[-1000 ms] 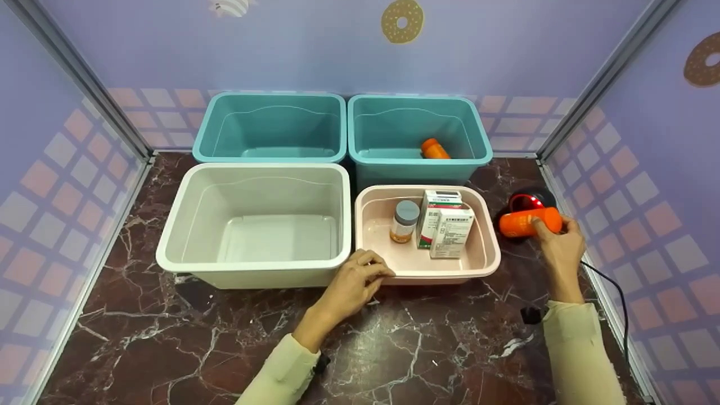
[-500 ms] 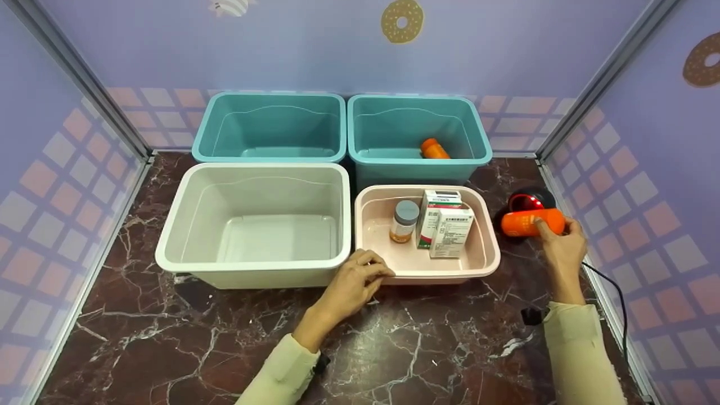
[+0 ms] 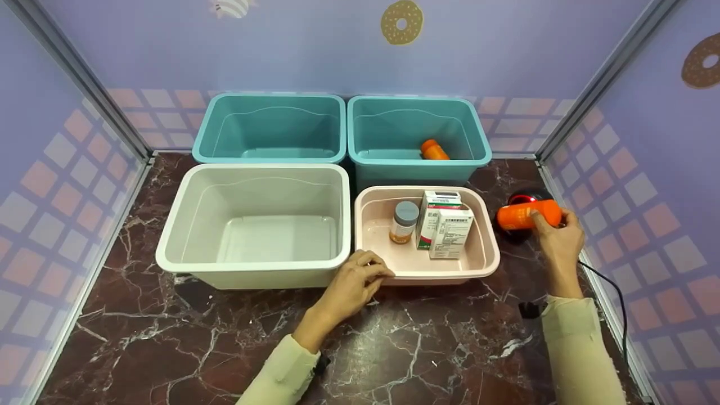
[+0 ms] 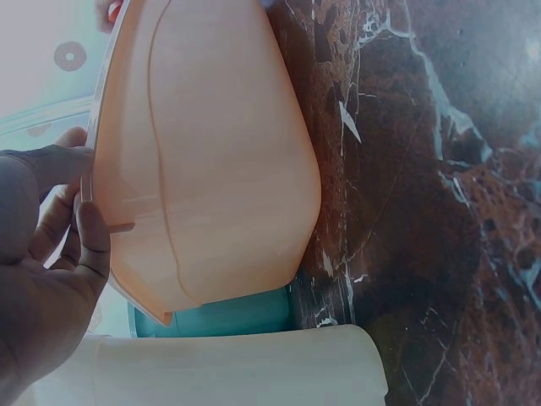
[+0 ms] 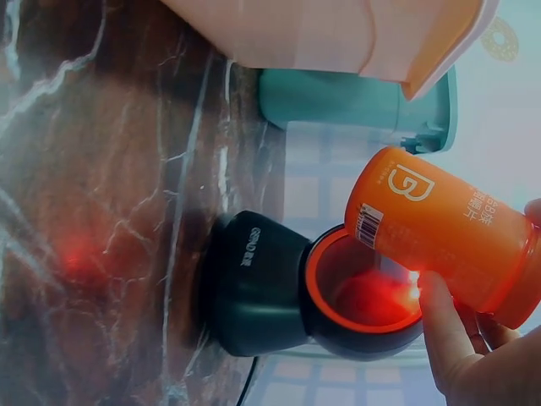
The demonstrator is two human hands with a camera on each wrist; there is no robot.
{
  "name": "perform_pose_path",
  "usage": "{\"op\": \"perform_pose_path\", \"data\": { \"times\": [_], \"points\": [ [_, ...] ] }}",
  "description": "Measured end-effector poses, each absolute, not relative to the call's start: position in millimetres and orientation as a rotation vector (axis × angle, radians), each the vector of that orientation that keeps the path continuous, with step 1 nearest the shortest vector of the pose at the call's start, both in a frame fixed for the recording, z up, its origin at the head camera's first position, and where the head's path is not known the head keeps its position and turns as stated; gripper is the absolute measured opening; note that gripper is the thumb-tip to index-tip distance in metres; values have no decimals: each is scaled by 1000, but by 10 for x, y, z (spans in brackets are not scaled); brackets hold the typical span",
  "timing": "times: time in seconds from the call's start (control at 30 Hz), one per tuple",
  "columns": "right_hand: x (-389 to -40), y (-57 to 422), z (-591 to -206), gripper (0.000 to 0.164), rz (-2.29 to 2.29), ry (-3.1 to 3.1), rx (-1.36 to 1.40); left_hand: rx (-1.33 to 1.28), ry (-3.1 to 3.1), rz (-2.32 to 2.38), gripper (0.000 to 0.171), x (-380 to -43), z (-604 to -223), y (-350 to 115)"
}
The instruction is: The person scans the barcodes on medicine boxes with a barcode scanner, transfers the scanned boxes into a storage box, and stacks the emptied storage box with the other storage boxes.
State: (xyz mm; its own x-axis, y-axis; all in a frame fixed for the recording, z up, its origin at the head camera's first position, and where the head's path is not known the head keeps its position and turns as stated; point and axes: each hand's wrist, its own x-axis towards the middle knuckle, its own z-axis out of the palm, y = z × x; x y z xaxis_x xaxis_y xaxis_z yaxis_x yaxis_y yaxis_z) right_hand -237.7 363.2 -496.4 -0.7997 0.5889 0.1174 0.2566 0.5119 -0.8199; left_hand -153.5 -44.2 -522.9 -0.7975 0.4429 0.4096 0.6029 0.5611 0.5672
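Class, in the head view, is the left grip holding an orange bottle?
No, the left grip holds the front rim of the pink tub.

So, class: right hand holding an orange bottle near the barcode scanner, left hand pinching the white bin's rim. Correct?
Not quite: the left wrist view shows the left hand pinching the rim of the pink bin. The right hand holds an orange bottle near the barcode scanner.

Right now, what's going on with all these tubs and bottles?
A person's right hand holds an orange bottle by a black device glowing red. The left hand pinches the rim of the pink tub, where a grey-capped bottle and two boxes stand. Another orange bottle lies in the right blue tub.
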Motion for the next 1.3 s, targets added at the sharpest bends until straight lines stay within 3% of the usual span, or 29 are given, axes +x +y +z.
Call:
{"op": "perform_pose_path", "data": {
  "times": [1.3],
  "points": [
    [-2742, 3276, -4512, 56, 1285, -2279, -501, -881, -2560, -1069, 14, -1532, -5212, -438]
  ]
}}
